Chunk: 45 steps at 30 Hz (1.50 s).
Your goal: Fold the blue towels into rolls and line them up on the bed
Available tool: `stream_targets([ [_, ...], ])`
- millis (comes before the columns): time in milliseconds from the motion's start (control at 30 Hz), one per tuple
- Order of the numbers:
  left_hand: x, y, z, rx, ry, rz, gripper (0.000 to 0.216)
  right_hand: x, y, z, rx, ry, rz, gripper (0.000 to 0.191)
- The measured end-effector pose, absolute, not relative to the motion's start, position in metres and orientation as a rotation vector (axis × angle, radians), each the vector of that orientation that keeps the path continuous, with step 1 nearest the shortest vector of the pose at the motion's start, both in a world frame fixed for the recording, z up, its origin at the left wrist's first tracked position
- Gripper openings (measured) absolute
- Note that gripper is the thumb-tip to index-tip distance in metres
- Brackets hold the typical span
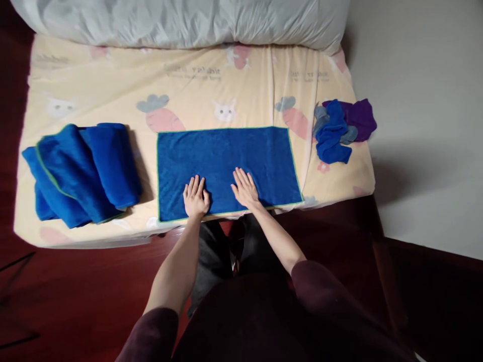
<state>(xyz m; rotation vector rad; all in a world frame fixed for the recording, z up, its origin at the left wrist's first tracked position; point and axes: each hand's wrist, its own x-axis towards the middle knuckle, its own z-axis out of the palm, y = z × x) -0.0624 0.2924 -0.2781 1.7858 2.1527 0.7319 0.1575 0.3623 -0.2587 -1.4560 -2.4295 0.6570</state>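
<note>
A blue towel (226, 151) with a green edge lies spread out flat in front of me, close to the bed's near edge. My left hand (196, 197) rests palm down on its lower left part, fingers stretched out. Palm down too, my right hand (245, 187) lies on the towel a little right of its middle, with fingers extended. Neither hand grips the cloth. To the left sits a pile of blue towels (75, 173), folded or rolled and overlapping. Over on the right is a crumpled heap of small blue, grey and purple cloths (334, 130).
The bed (113, 95) has a yellow sheet printed with carrots and rabbits. Along its far side lies a puffy white quilt or pillow (181, 22). A pale wall (426, 125) borders the right side. Dark red floor (101, 286) shows below the bed's near edge.
</note>
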Motion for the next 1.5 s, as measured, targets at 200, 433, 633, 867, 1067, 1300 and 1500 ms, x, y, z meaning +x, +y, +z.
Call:
stream_targets([
  [200, -0.064, 0.292, -0.282, 1.826, 2.158, 0.742, 0.060, 0.279, 0.383, -0.262, -1.730, -2.328, 0.488, 0.067],
  [433, -0.063, 0.292, -0.282, 1.821, 2.170, 0.721, 0.059, 0.351, 0.388, -0.267, -1.884, -2.296, 0.294, 0.069],
  [633, -0.063, 0.295, -0.278, 1.804, 2.190, 0.667, 0.060, 0.347, 0.389, -0.275, -1.864, -2.282, 0.202, 0.069],
  [867, -0.039, 0.296, -0.269, 1.698, 2.331, 0.512, 0.063, 0.347, 0.390, -0.281, -1.788, -2.232, 0.165, 0.069],
  [1067, 0.081, 0.311, -0.274, 1.931, 2.059, 0.531, 0.065, 0.347, 0.390, -0.284, -1.774, -2.223, 0.147, 0.068],
  [1300, 0.129, 0.338, -0.279, 2.124, 1.695, 0.634, 0.061, 0.348, 0.391, -0.282, -1.769, -2.222, 0.144, 0.069],
  [1500, 0.023, 0.328, -0.277, 1.957, 1.951, 0.607, 0.062, 0.348, 0.391, -0.284, -1.743, -2.221, 0.122, 0.068],
])
